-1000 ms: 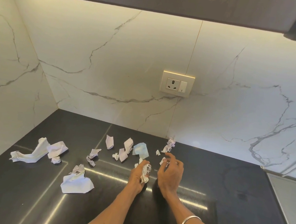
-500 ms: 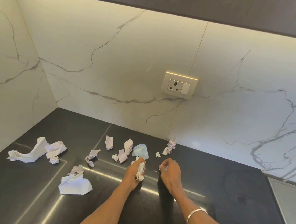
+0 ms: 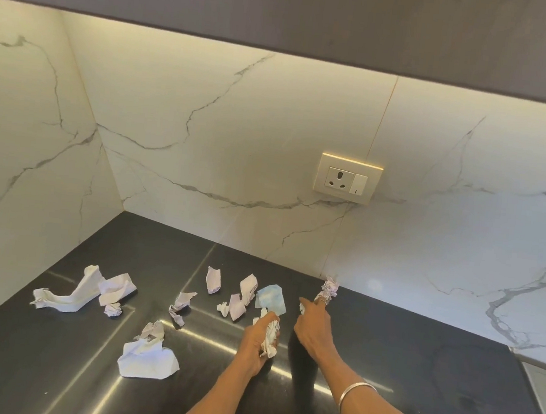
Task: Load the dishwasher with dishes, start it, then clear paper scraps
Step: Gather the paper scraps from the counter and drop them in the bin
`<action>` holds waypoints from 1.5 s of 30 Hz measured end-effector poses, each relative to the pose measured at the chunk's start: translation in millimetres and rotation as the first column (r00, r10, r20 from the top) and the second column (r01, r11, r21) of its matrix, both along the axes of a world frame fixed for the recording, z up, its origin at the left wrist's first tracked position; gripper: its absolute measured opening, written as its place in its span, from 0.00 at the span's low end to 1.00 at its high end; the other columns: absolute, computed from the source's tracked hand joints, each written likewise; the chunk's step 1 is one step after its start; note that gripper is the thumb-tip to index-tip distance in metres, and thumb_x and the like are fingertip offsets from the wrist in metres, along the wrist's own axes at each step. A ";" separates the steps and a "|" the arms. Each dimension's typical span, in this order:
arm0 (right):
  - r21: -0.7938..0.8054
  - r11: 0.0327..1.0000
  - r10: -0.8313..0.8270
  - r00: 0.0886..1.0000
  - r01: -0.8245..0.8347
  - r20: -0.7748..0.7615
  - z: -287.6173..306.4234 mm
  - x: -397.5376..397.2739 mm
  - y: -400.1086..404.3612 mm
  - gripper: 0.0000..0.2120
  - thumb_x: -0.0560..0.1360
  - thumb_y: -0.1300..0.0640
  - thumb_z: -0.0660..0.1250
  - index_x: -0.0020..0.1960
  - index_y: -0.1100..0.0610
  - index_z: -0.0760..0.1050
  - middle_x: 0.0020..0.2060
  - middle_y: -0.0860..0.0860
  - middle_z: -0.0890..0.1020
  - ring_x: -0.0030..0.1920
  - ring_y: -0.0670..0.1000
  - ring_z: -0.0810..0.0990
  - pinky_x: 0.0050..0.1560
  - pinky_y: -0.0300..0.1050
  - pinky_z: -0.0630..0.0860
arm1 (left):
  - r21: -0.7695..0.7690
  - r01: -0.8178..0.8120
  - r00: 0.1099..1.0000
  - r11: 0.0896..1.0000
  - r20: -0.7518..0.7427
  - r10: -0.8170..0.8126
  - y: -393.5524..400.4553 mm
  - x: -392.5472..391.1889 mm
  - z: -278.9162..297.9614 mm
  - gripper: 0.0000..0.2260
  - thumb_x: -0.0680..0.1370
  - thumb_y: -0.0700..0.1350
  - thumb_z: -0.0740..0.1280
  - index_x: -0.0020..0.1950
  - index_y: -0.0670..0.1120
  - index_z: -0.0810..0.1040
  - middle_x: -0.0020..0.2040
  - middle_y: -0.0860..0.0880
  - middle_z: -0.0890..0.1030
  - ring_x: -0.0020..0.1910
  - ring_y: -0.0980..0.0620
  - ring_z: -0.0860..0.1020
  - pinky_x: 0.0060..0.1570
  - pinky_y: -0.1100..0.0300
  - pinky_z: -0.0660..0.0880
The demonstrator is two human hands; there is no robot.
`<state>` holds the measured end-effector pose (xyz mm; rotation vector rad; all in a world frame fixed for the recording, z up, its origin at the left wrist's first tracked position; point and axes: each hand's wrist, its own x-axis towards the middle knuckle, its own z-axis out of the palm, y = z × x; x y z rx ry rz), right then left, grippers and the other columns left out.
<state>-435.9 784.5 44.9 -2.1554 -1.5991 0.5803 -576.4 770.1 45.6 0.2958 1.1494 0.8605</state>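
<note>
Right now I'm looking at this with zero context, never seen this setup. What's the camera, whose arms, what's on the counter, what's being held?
There is no robot. A person wears one wide-angle camera on the head, looking forward and down, so the two bare arms coming in from the bottom are their own.

The surface is a dark glossy countertop in a corner of white marble-look wall, with a wall socket above it. Torn and crumpled paper scraps lie scattered on it: a large white piece nearest, a long twisted piece far left, and a light blue scrap near the hands.

The left hand is closed on a wad of collected scraps. The right hand stretches toward a crumpled scrap by the wall, fingertips at it; whether it grips yet is unclear.
</note>
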 end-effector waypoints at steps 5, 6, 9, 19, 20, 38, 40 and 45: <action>0.086 0.996 -0.020 0.990 0.008 0.139 -7.9 -1.2 -5.7 0.06 0.77 0.63 0.66 0.53 0.58 0.77 0.48 0.55 0.80 0.43 0.52 0.80 0.45 0.46 0.81 | 0.006 -0.005 1.000 1.000 0.004 0.005 -0.2 0.5 0.3 0.07 0.73 0.43 0.72 0.47 0.41 0.79 0.32 0.45 0.77 0.26 0.53 0.73 0.27 0.61 0.70; 0.081 0.997 -0.026 0.989 0.014 0.145 -8.7 -1.0 -6.8 0.05 0.77 0.62 0.66 0.52 0.58 0.77 0.46 0.54 0.80 0.42 0.52 0.80 0.45 0.45 0.81 | 0.008 -0.001 1.000 1.000 0.002 0.001 -0.1 0.5 0.2 0.07 0.73 0.43 0.72 0.47 0.41 0.78 0.32 0.45 0.77 0.25 0.53 0.73 0.28 0.62 0.70; 0.090 0.996 -0.038 0.994 0.028 0.104 -11.7 1.7 -9.4 0.04 0.77 0.64 0.65 0.49 0.57 0.76 0.44 0.53 0.80 0.42 0.52 0.79 0.44 0.46 0.80 | 0.009 -0.006 1.000 1.000 -0.005 0.006 0.2 0.7 -0.4 0.08 0.73 0.43 0.73 0.48 0.41 0.78 0.33 0.44 0.77 0.26 0.53 0.73 0.28 0.61 0.71; 0.255 0.938 -0.191 0.964 0.234 -0.183 2.0 34.7 -22.1 0.23 0.79 0.63 0.63 0.70 0.49 0.62 0.50 0.48 0.75 0.46 0.48 0.76 0.44 0.40 0.74 | 0.004 0.002 1.000 1.000 -0.008 -0.002 -0.3 0.2 0.3 0.10 0.74 0.44 0.72 0.51 0.40 0.79 0.33 0.44 0.77 0.26 0.52 0.73 0.29 0.60 0.71; 0.246 0.945 -0.177 0.969 0.217 -0.175 3.8 37.5 -17.7 0.26 0.79 0.63 0.64 0.73 0.48 0.60 0.51 0.49 0.75 0.46 0.49 0.77 0.45 0.41 0.75 | 0.003 0.001 1.000 1.000 -0.007 -0.001 0.1 0.0 0.1 0.10 0.74 0.44 0.73 0.52 0.40 0.79 0.33 0.44 0.77 0.26 0.52 0.73 0.29 0.60 0.71; 0.007 0.942 -0.333 0.934 0.337 -0.127 -7.3 33.5 -1.2 0.17 0.79 0.63 0.64 0.67 0.63 0.68 0.62 0.61 0.75 0.49 0.57 0.81 0.48 0.45 0.77 | -0.002 0.044 0.999 0.999 0.009 -0.044 -0.5 -3.5 2.6 0.12 0.75 0.43 0.72 0.53 0.39 0.78 0.33 0.44 0.77 0.25 0.53 0.72 0.25 0.63 0.71; -0.002 0.938 -0.342 0.927 0.346 -0.155 -9.4 36.4 -0.4 0.17 0.79 0.64 0.64 0.67 0.64 0.69 0.61 0.59 0.76 0.47 0.53 0.80 0.47 0.44 0.77 | 0.002 0.043 0.999 0.999 0.023 -0.043 0.3 -4.4 1.2 0.13 0.76 0.45 0.71 0.55 0.39 0.78 0.33 0.44 0.77 0.25 0.53 0.74 0.25 0.63 0.72; -0.003 0.922 -0.371 0.883 0.386 -0.288 -12.8 43.7 -1.8 0.09 0.81 0.60 0.59 0.60 0.59 0.69 0.43 0.43 0.76 0.40 0.46 0.77 0.36 0.42 0.70 | 0.006 0.033 0.998 0.999 0.055 -0.034 0.5 -5.2 4.8 0.12 0.77 0.43 0.70 0.57 0.38 0.77 0.33 0.44 0.76 0.25 0.53 0.73 0.24 0.63 0.71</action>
